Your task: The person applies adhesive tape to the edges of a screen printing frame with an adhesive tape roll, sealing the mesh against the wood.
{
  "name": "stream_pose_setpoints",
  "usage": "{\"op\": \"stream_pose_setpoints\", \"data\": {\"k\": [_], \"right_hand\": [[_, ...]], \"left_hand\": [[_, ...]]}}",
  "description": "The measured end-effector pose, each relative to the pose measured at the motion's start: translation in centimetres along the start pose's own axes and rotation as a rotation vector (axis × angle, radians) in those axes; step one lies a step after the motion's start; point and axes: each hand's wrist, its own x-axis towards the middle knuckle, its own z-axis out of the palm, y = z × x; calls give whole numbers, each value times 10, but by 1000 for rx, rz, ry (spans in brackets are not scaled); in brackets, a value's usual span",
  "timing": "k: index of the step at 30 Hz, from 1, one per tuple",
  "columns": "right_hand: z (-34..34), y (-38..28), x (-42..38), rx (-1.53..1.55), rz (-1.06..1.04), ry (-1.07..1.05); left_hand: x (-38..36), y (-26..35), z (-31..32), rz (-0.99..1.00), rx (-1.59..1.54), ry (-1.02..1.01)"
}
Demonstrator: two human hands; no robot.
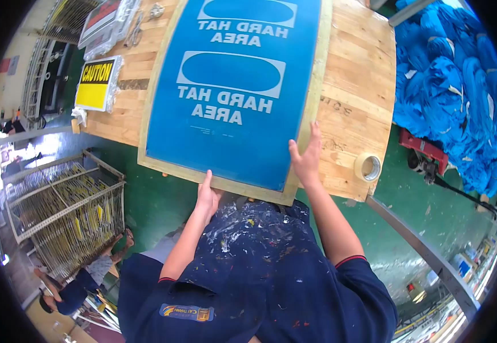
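A large framed screen (225, 151) with a blue surface and mirrored "HARD HAT AREA" lettering lies over the wooden table, its near end reaching past the table's edge toward my body. My left hand (207, 199) grips the near edge of the frame, thumb on top and the other fingers hidden beneath. At the right side, near the corner, my right hand (307, 157) holds the frame's edge, with its thumb on the blue face. A tape roll (368, 167) rests on the table to the right of my right hand.
Wrapped "CAUTION" signs (95, 84) and scissors (135, 30) lie at the table's left. A wire rack (65, 206) stands lower left, beside another person (77, 286). Blue bundles (448, 86) and a red pallet jack (423, 150) are at the right, a metal bar (425, 254) below.
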Motion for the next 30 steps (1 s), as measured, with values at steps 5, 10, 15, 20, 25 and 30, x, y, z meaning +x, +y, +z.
{"op": "stream_pose_setpoints", "data": {"k": [5,10,15,20,25,30], "right_hand": [[-32,5,67,767,459,-61],[-48,-27,98,791,564,-350],[-34,-64,60,881,539,-253],[-15,-116,1,992,624,-317],[-14,-145,-73,1170,703,-468],[-5,-146,-117,1302,758,-488]], "left_hand": [[-63,34,19,128,150,-18],[-61,53,16,247,238,8],[-40,113,-5,292,341,73],[5,185,-58,423,325,58],[24,240,-85,476,399,130],[89,282,-127,370,607,8]]}}
